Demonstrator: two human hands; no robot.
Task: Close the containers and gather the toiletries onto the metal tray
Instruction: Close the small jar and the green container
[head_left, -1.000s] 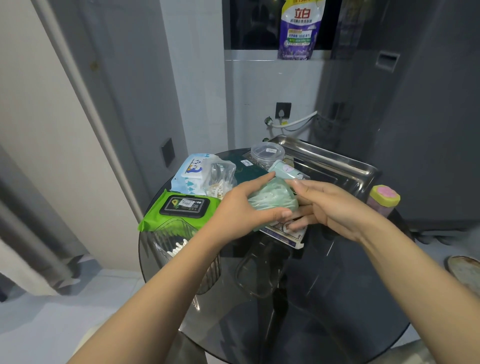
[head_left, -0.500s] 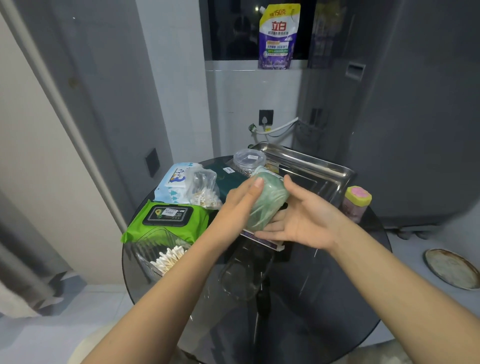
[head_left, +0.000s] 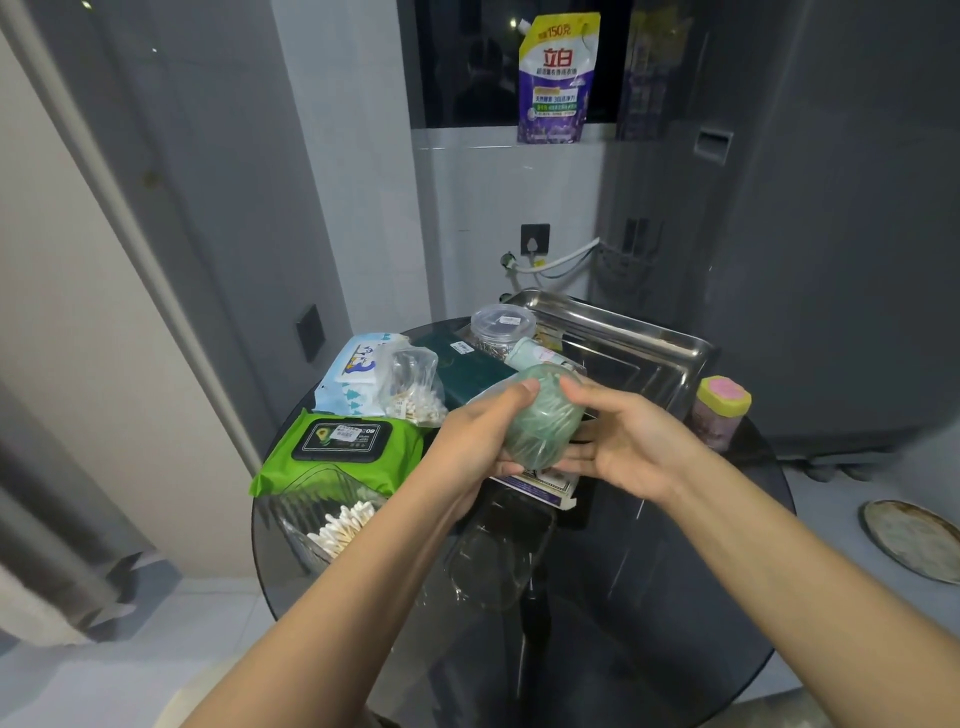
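A round clear container full of green sticks (head_left: 543, 421) is held tilted above the middle of the glass table. My left hand (head_left: 472, 441) grips its left side, fingers curled over the top. My right hand (head_left: 628, 441) holds its right side, thumb on top and fingers underneath. The metal tray (head_left: 649, 338) stands behind the hands at the table's far edge. A lidded round clear tub (head_left: 501, 325) and a mint tube (head_left: 535, 356) lie at the tray's left rim.
Left of the hands lie a green wipes pack (head_left: 337, 447), a blue wipes pack (head_left: 353, 371), a bag of cotton swabs (head_left: 413, 389) and an open box of swabs (head_left: 332, 525). A clear lid (head_left: 498, 551) lies nearer me. A yellow-capped pink jar (head_left: 719, 410) stands at the right.
Both hands have lifted the green container slightly and tipped it up. My right hand has slid from over it to its side and underside.
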